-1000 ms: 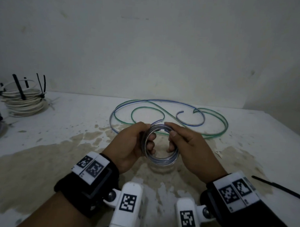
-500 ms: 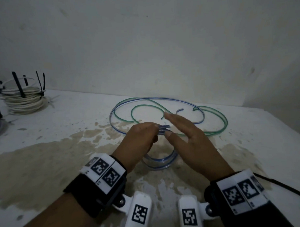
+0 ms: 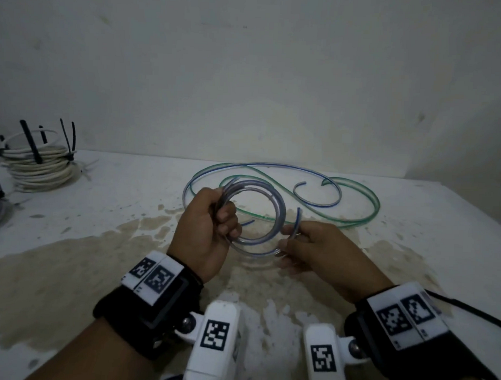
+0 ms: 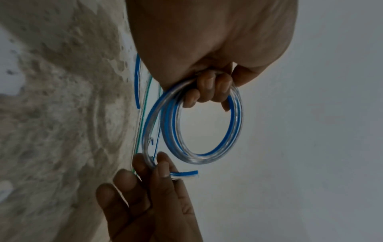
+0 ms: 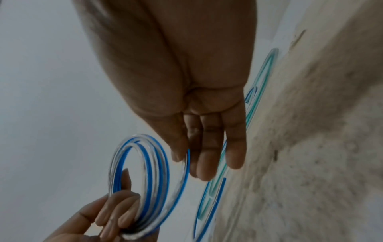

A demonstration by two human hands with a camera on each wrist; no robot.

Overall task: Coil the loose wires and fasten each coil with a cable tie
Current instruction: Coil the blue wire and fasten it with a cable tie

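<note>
Stained white table (image 3: 71, 240), loose wires (image 3: 356, 219)

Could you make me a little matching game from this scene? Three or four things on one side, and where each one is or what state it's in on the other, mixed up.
Things:
1. blue-striped coil
2. green-striped wire
3. white coils
4. right hand

States:
A. stacked at the table's far left, fastened with black ties
B. pinching the coil's loose end
C. lying loose on the table
D. gripped in the left hand, lifted off the table

Pairs: 1-D, 2-C, 3-A, 4-B
</note>
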